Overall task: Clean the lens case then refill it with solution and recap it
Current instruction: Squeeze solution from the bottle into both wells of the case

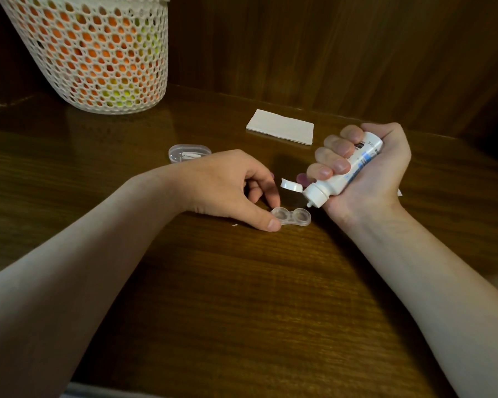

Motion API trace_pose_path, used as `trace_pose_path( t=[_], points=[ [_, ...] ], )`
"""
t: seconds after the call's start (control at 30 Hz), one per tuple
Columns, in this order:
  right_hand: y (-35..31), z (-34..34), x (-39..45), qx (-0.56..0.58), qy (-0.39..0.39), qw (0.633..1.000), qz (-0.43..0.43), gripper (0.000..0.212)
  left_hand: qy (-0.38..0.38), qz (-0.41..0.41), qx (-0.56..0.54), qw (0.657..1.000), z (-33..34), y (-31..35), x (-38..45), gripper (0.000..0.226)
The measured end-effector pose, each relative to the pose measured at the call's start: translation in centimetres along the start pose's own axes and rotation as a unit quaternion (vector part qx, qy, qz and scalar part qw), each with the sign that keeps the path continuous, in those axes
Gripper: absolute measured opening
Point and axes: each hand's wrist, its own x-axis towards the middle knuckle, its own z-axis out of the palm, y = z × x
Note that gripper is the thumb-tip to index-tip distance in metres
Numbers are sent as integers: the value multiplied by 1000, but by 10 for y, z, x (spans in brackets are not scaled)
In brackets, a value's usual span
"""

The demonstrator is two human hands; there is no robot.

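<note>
A clear two-well lens case [292,217] lies uncapped on the wooden table [242,282]. My left hand [227,185] pinches its left end between thumb and fingertips. My right hand [368,170] grips a white solution bottle [345,173] tilted nozzle-down, with its flip cap [291,185] hanging open. The nozzle tip hovers just above and to the right of the case's right well. A purple cap [302,178] lies on the table behind the bottle, partly hidden by my fingers.
A folded white tissue [281,126] lies at the back of the table. A clear oval box [188,153] with small tools sits behind my left hand. A white mesh basket [98,50] stands at the back left. A wooden wall rises behind.
</note>
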Motion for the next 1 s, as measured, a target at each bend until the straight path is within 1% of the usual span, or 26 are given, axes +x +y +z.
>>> trace_pose_path(
  t=[0.47,0.6,0.73,1.0],
  points=[
    [0,2,1,-8,0,1000,-3,23,-1,0,-3,1000,0,-1,0,24],
    [0,0,3,-4,3,1000,2,31,0,0,-3,1000,0,-1,0,24],
    [0,2,2,-22,1,1000,0,23,0,0,-4,1000,0,-1,0,24],
    [1,3,2,-24,2,1000,2,22,0,1,-5,1000,0,-1,0,23]
  ],
)
